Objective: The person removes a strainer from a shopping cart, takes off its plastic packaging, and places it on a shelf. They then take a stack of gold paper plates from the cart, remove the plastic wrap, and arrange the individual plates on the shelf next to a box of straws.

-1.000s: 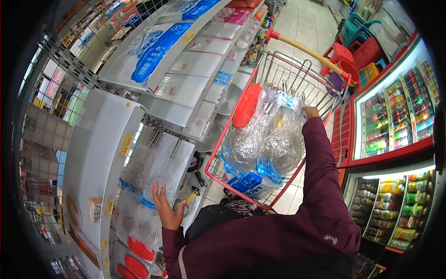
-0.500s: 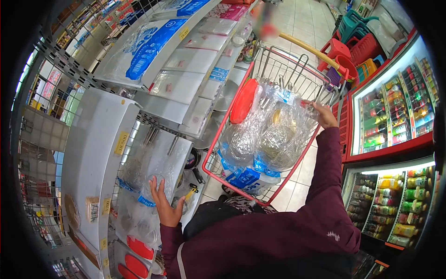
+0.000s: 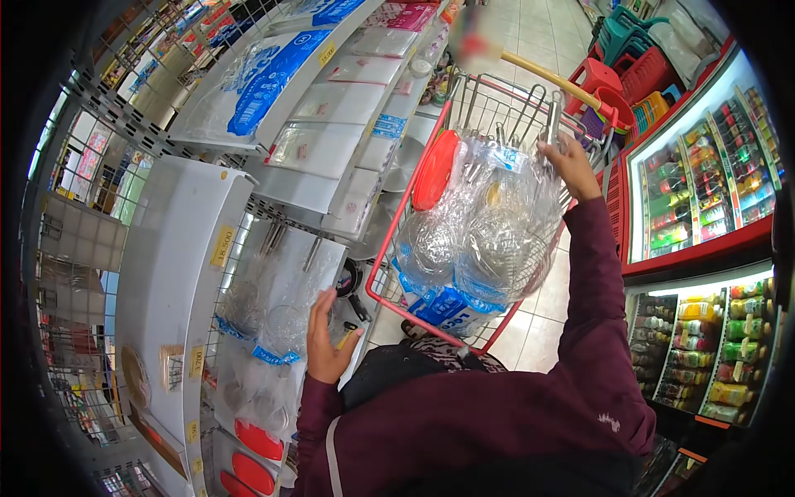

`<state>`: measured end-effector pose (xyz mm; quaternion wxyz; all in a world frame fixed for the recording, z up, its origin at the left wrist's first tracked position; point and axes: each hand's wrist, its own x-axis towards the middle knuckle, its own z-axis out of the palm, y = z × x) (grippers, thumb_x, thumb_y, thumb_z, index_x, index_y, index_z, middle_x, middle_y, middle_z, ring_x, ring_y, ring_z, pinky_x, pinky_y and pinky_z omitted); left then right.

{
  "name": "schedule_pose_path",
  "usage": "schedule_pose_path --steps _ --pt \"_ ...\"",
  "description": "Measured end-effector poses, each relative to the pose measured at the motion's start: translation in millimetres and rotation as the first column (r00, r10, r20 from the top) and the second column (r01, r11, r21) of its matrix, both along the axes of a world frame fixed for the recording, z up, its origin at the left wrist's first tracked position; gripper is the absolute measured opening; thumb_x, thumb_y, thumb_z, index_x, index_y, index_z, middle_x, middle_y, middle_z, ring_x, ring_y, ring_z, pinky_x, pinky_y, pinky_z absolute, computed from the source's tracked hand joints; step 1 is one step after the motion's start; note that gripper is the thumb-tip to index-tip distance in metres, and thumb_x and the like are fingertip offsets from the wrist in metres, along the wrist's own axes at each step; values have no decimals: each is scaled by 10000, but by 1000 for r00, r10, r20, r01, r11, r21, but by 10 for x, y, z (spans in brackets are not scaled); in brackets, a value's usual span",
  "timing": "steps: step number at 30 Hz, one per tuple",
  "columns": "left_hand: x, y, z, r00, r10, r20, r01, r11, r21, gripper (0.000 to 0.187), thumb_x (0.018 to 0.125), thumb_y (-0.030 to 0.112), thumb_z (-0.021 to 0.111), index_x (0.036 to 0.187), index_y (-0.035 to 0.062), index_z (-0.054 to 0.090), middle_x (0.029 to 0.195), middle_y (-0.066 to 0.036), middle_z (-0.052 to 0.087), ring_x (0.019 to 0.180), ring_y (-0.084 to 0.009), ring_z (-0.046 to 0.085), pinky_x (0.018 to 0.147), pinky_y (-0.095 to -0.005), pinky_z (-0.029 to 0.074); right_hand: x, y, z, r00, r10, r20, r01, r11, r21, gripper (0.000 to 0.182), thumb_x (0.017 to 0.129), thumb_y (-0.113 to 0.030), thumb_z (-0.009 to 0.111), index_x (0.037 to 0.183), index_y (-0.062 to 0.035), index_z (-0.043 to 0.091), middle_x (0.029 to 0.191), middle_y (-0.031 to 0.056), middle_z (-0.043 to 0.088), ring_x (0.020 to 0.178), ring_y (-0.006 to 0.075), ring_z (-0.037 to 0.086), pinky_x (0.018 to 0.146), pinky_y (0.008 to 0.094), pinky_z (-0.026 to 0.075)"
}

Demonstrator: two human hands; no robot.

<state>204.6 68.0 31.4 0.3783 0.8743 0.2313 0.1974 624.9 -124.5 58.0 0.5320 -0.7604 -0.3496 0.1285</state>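
My right hand [image 3: 573, 168] is at the cart's right side, thumb and fingers bent around the metal handle [image 3: 552, 120] of a strainer in clear plastic. Its wire-mesh bowl [image 3: 538, 263] lies lower down among other plastic-wrapped strainers [image 3: 429, 246]. A red oval item [image 3: 436, 170] leans on the cart's left side. Blue-and-clear packages [image 3: 443, 306] lie beneath the strainers. My left hand [image 3: 330, 340] is empty with fingers apart, in front of the shelf. Near it are wrapped strainers [image 3: 286, 327] and a yellow-and-black handle [image 3: 348, 335].
The red-rimmed wire cart [image 3: 406, 319] has a yellow push bar [image 3: 551, 79]. Shelves [image 3: 178, 240] with packaged goods run along the left. Red-framed drink coolers [image 3: 704, 248] stand at the right, and stacked plastic stools [image 3: 596, 83] farther back.
My right hand has moved up along the cart's right side, and the strainer handle now stands out more clearly. My left hand has shifted right, away from the wrapped strainers on the shelf.
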Motion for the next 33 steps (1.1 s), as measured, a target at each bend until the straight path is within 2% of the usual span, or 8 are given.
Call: schedule_pose_path --steps 3,6,10,15,20,28,30,33 --pt "-14 -7 -226 995 -83 49 92 969 -231 631 668 75 653 1218 18 348 1181 -156 442 1138 -266 400 954 -337 279 -61 181 81 959 -206 -196 205 978 -25 199 786 -175 581 898 -21 523 693 -12 510 595 73 496 539 201 417" --pt "89 -137 -144 979 -78 186 195 613 -766 692 714 143 645 1271 41 247 1266 -110 366 1170 -203 363 963 -327 275 -235 313 -23 835 -115 -537 281 930 237 188 793 -156 576 855 18 538 714 20 541 595 74 498 512 218 395" --pt "-56 -20 -278 832 147 535 508 186 -841 774 711 333 658 1275 29 224 1237 -137 385 1151 -250 386 956 -378 303 -627 693 -349 758 -11 -652 401 796 453 162 805 -148 558 865 -2 522 738 66 574 638 144 572 575 259 473" --pt "-500 239 -469 788 486 378 246 315 -917 439 779 188 598 1137 29 400 1037 -128 538 997 -237 512 911 -356 360 -1647 1295 -290 690 120 -714 361 797 484 302 806 -132 567 1062 -13 460 894 37 545 781 90 518 639 219 428" --pt "-1071 361 -664 587 742 323 184 266 -946 299 812 104 535 1094 48 454 1070 -82 531 1005 -195 501 905 -356 367 -1928 1492 -383 487 540 -687 -232 838 494 521 720 -26 623 1185 3 389 898 28 534 803 90 512 693 207 423" --pt "-1848 72 -1460 483 830 279 170 224 -960 337 790 112 569 1107 81 460 1085 -44 521 989 -193 506 864 -367 400 -2226 1944 -1419 703 295 -647 -443 893 -75 412 729 -90 644 1104 -4 495 814 0 531 742 79 478 654 218 395" --pt "-1984 -24 -1575 470 857 211 143 162 -976 322 798 114 560 1102 88 460 1055 -38 532 955 -182 518 830 -356 417 -2366 1982 -1742 402 311 -861 -443 889 115 420 716 -71 652 1105 -41 497 833 -9 551 758 70 499 654 190 403" --pt "-2166 -139 -1606 402 907 126 80 102 -992 300 805 110 549 1092 91 463 1028 -37 537 916 -172 528 807 -349 422 -2768 2074 -1407 346 434 -832 -582 795 173 440 715 -53 645 1124 -56 482 890 16 545 810 90 504 696 197 412"
